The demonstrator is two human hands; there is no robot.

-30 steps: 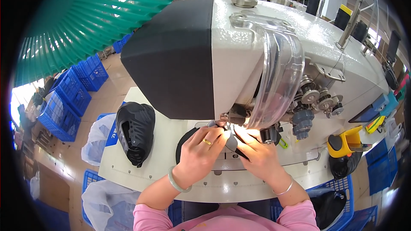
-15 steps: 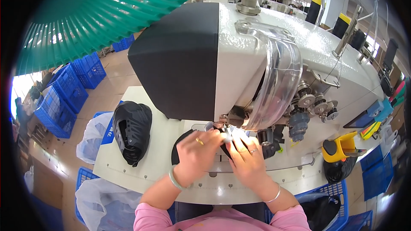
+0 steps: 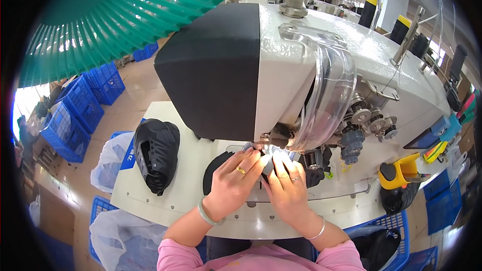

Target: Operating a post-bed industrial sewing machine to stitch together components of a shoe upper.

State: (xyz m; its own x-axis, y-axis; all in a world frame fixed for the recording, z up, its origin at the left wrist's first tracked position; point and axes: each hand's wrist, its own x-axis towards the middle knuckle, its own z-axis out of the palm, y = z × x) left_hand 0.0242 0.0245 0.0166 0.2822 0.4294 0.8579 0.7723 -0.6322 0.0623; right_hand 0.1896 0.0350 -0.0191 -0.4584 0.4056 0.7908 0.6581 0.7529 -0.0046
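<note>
Below the needle of a white and black sewing machine (image 3: 266,138), both my hands work on a black and grey shoe upper. Its black part (image 3: 215,170) shows left of my left hand (image 3: 232,183), and a grey edge (image 3: 268,166) shows between the hands. My left fingers are bent together over the upper, thumb side inward. My right hand (image 3: 288,188) has its fingers close together on the grey edge, close to the presser foot. The fingertips and the spot under the needle are partly hidden. A finished-looking black shoe upper (image 3: 156,155) lies on the table to the left.
A green slatted fan-like cover (image 3: 125,15) hangs at upper left. The white table (image 3: 186,206) has a curved front edge. Blue crates (image 3: 103,83) stand on the floor at left. A yellow holder (image 3: 401,170) sits at the right edge, a black item (image 3: 396,198) below it.
My left hand has turned slightly, its fingers now lying straighter on the upper. More of the grey edge shows between my hands. My right hand stays almost in place.
</note>
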